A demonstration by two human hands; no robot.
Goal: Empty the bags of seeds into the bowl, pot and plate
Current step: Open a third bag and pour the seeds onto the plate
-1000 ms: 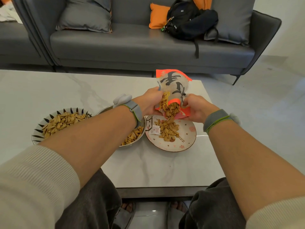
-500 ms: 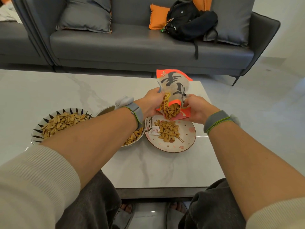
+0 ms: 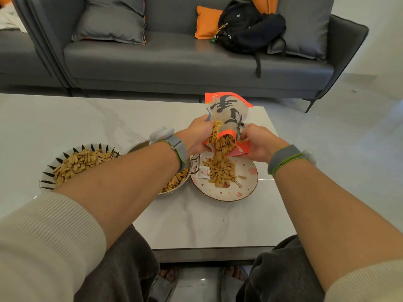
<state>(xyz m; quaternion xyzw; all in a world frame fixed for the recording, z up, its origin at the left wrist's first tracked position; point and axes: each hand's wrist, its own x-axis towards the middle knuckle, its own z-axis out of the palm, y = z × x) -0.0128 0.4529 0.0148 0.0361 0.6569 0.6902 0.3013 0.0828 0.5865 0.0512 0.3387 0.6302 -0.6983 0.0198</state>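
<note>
An orange and white seed bag (image 3: 229, 118) hangs upside down over the flowered plate (image 3: 246, 188). My left hand (image 3: 199, 136) grips its left side and my right hand (image 3: 258, 142) grips its right side near the open mouth. Seeds (image 3: 222, 171) stream from the mouth onto a heap on the plate, beside a small white sachet (image 3: 202, 172). The steel pot (image 3: 174, 184) left of the plate holds seeds and is partly hidden by my left forearm. The black-and-white patterned bowl (image 3: 46, 177) at the far left is heaped with seeds.
All three dishes stand on a white marble coffee table (image 3: 207, 223), near its front edge. A grey sofa (image 3: 174, 57) with cushions and a black backpack (image 3: 246, 27) stands behind the table. My knees and sandalled feet are below the table's front edge.
Seeds poured a second ago, paused half a second ago, and now fall again onto the plate. The heap has grown. The bag and both hands have barely shifted.
</note>
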